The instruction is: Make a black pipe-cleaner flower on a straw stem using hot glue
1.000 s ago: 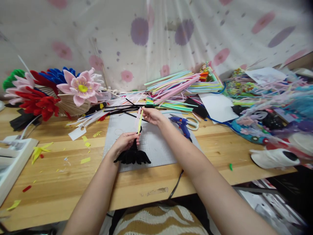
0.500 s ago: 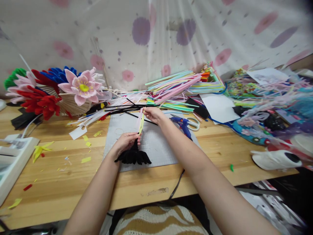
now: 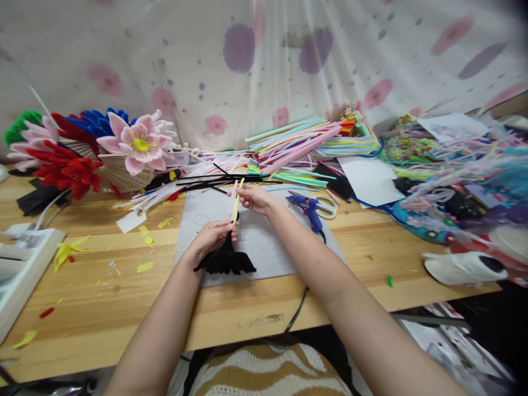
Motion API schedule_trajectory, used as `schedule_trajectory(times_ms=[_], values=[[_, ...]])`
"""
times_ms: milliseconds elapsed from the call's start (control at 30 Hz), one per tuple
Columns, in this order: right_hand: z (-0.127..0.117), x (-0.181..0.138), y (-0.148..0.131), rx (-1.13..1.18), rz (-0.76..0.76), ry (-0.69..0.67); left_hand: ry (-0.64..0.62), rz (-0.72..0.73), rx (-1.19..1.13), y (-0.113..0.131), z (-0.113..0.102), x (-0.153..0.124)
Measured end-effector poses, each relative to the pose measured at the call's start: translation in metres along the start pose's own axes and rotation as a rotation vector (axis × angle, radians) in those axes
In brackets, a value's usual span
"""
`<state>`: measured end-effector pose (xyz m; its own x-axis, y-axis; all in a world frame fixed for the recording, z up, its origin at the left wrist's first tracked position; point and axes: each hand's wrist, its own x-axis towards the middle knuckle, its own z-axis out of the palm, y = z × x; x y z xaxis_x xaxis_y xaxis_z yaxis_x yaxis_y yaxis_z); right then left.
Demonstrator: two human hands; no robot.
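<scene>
Workpiece (image 3: 226, 260): a black fuzzy piece with a wide, wavy lower edge and a narrow upper part; it is held over the front part of the grey mat, with its wide edge toward the person.
Left hand (image 3: 212, 236): thumb and fingers are pressed together, pinching the lower ends of the strips just at the narrow top of the black piece; the exact grip behind them is hidden.
Right hand (image 3: 254, 199): the fingertips are pinching the strips near their upper ends; the other fingers are bent, and I cannot tell if they touch anything.
Strips: pale pink strips (image 3: 232, 202) and a yellow strip (image 3: 236, 210) stand side by side between the two hands.
Grey mat (image 3: 268, 253): it lies on the wooden table (image 3: 124, 319), under both hands.
Glue gun (image 3: 309, 209): blue, lying at the right side of the mat, just beside white loop handles (image 3: 329, 207).
Stems: black stems (image 3: 251, 179) lie behind the right hand, and a pastel pile (image 3: 297, 147) is farther back.
Flowers: a pink flower (image 3: 141, 145) and a red flower (image 3: 70, 169) are at the left.
Scraps: yellow scraps (image 3: 145, 267) are scattered left of the mat.
</scene>
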<state>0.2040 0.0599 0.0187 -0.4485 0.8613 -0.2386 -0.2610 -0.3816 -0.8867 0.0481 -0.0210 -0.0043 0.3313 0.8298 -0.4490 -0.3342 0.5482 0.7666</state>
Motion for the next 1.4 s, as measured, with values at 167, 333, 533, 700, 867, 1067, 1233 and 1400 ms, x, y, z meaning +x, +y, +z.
schedule_trajectory(times_ms=[167, 333, 533, 700, 867, 1067, 1233, 1400], values=[[0.003, -0.006, 0.009, 0.032, 0.097, -0.087, -0.030, 0.005, -0.004, -0.003, -0.005, 0.005], [0.008, -0.011, 0.015, 0.007, 0.085, -0.094, -0.053, 0.025, -0.018, -0.006, -0.008, 0.008], [0.004, -0.008, 0.019, -0.080, -0.016, -0.074, -0.061, 0.012, 0.006, -0.004, -0.007, 0.006], [0.004, -0.006, 0.019, -0.130, -0.043, -0.068, -0.088, 0.016, 0.029, -0.004, -0.008, 0.003], [0.008, -0.009, 0.016, -0.191, -0.060, -0.048, -0.027, 0.040, 0.117, -0.002, -0.002, 0.002], [0.010, -0.008, 0.016, -0.185, -0.060, -0.023, 0.015, 0.066, 0.155, 0.000, 0.006, -0.002], [0.009, -0.009, 0.016, -0.157, -0.039, -0.009, -0.018, 0.080, 0.168, 0.000, 0.004, -0.002], [0.011, -0.016, 0.017, -0.153, 0.027, -0.123, -0.050, 0.105, 0.172, -0.002, -0.002, 0.002]])
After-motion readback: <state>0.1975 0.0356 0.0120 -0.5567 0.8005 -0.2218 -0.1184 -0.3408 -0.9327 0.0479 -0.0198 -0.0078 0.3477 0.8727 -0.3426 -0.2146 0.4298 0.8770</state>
